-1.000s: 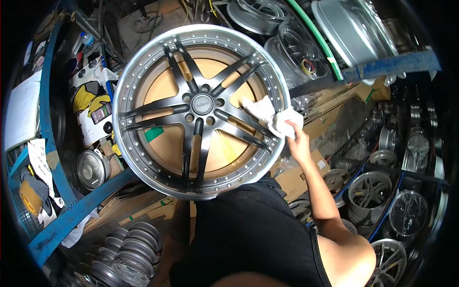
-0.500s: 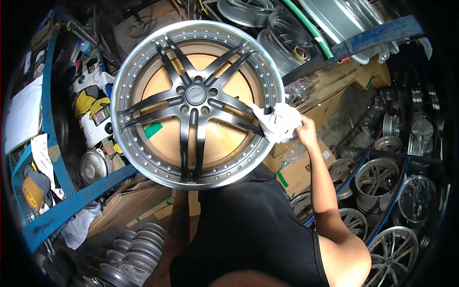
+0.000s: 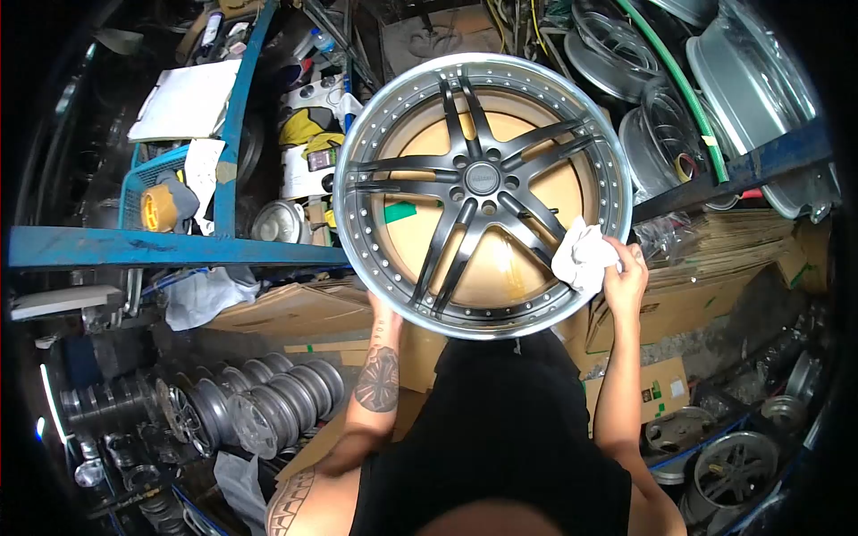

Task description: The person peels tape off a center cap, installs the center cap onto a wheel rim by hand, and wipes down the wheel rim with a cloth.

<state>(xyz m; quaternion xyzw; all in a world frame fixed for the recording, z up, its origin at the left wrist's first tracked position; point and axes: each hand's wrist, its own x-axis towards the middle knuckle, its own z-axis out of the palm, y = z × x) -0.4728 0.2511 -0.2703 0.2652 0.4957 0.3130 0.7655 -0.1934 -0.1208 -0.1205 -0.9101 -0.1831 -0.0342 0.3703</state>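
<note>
A large wheel rim (image 3: 483, 180) with dark split spokes and a shiny silver lip faces up in front of my body. Cardboard shows between its spokes. My right hand (image 3: 627, 271) is closed on a crumpled white cloth (image 3: 585, 259), which lies against the lower right part of the rim, near a spoke's end. My left hand (image 3: 384, 304) is at the rim's lower left edge; its fingers are hidden beneath the wheel, so its grip does not show.
Blue metal beams (image 3: 179, 246) cross at left, by a teal basket (image 3: 134, 192) and papers (image 3: 188, 100). Stacked rims (image 3: 286, 402) lie lower left. More rims (image 3: 733, 469) stand at right. Flattened cardboard (image 3: 715, 259) and a green hose (image 3: 684, 85) are also at right.
The view has swung left, so the wheel sits further right in it. My left forearm has come into clear view. The cloth has moved down along the rim's right side and looks more bunched.
</note>
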